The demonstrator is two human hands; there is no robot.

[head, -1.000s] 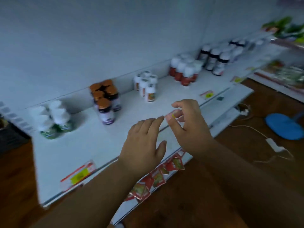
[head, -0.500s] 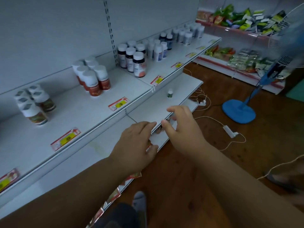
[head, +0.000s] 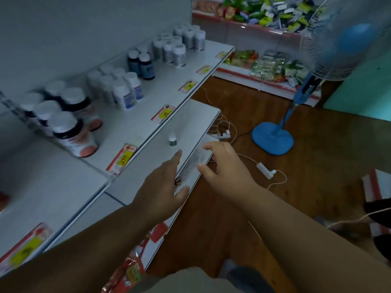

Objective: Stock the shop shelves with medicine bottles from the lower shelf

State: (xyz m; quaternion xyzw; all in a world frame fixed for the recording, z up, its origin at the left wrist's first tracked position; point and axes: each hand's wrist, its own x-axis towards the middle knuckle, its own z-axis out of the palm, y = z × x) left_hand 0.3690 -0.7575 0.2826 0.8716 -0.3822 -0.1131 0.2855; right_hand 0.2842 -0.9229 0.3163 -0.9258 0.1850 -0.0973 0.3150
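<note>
Moved: your view swung right since a second ago; the orange-capped and green-label groups dropped out, the fan (head: 330, 49) and snack racks (head: 264, 13) came in. Both hands went from close together and pinching to spread apart.
Left hand (head: 160, 187): you had it wide, fingers straight, pointing toward the small bottle, holding nothing. Something small and dark sat under its fingers at the shelf edge; I couldn't tell what.
Right hand (head: 224, 166): you had it wide too, fingers loosely spread over the front edge of the lower shelf (head: 190, 123), empty.
Task thing: one small bottle (head: 172, 139), white cap, green label, stood upright and alone on the lower shelf, just beyond your left fingertips, not touched.
Upper shelf (head: 131, 123): bottles sat in grouped rows by type toward the back: dark ones with white caps and reddish labels (head: 72, 132), white ones (head: 124, 92), dark blue ones (head: 141, 64), grey ones further along (head: 179, 45). Likely why: one product per price tag, front strip kept free.
Why hands sat so: my read, you were set to pick up the lone bottle, left hand nearest.
Labels: red-and-yellow price tags (head: 122, 158) lined the upper shelf edge; print was too blurred to read. No brand legible on any bottle.
Floor: white power strip and cables (head: 224, 135) lay near the blue fan base (head: 273, 140).
</note>
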